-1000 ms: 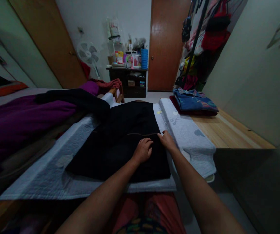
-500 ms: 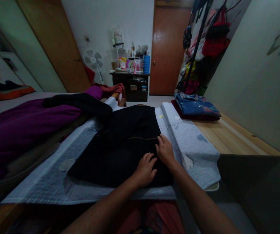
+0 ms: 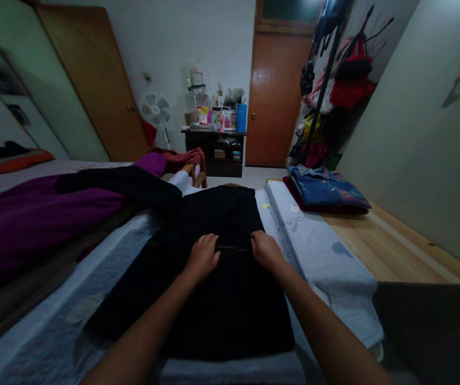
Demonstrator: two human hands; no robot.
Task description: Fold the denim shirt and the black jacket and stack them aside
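Observation:
A black garment [image 3: 230, 305] lies spread over a pale patterned cover, one sleeve stretched out to the left. A thin light line, perhaps a seam or zip, crosses its middle. My left hand [image 3: 203, 258] is on the cloth at the left end of this line, fingers curled and closed on the fabric. My right hand [image 3: 267, 250] holds the garment near its right edge, at the line's other end, with its fingers bent over the cloth. The fingertips of both hands are partly lost against the dark fabric.
A purple garment [image 3: 45, 219] is heaped at the left. On the wooden board [image 3: 398, 251] and cover at the right sits a folded denim shirt [image 3: 329, 187] atop a dark red cloth. A fan [image 3: 155, 111] and a dark cabinet [image 3: 193, 144] stand by the far wall.
My left hand has moved left and away from me along the garment, apart from my right hand. My right hand's fingers have bent onto the cloth. The view has tilted up slightly.

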